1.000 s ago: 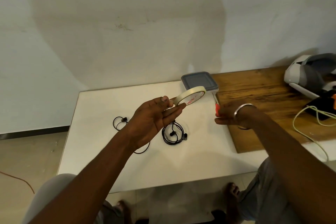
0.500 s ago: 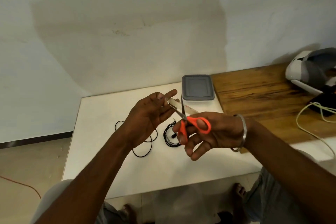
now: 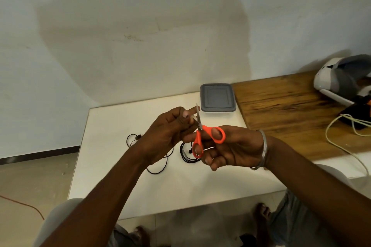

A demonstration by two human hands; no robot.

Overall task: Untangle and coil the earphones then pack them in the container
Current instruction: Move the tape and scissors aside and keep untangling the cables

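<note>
- Leftmost, the loose earphones (image 3: 138, 137) lie uncoiled on the white desk (image 3: 120, 186), partly hidden under the left forearm. If that arm drops, it could drag the cable or knot it again.
- Next, the left hand (image 3: 166, 136) has its grip closed on a small pale strip (image 3: 193, 119), with the fingertips right beside the blades. A hasty snip could nick a finger, or the strip could slip and stick to itself.
- Below, the coiled earphones (image 3: 184, 158) rest on the desk with no tie that I can see, so a bump may spring the coil open.
- Then the right hand (image 3: 230, 146) has its grip closed through the handles of the orange scissors (image 3: 203, 130), blades pointing up. Lowering them carelessly risks cutting a cable.
- Behind, the container (image 3: 217, 97) sits lidded at the desk's far edge, so packing needs a free hand first.
</note>
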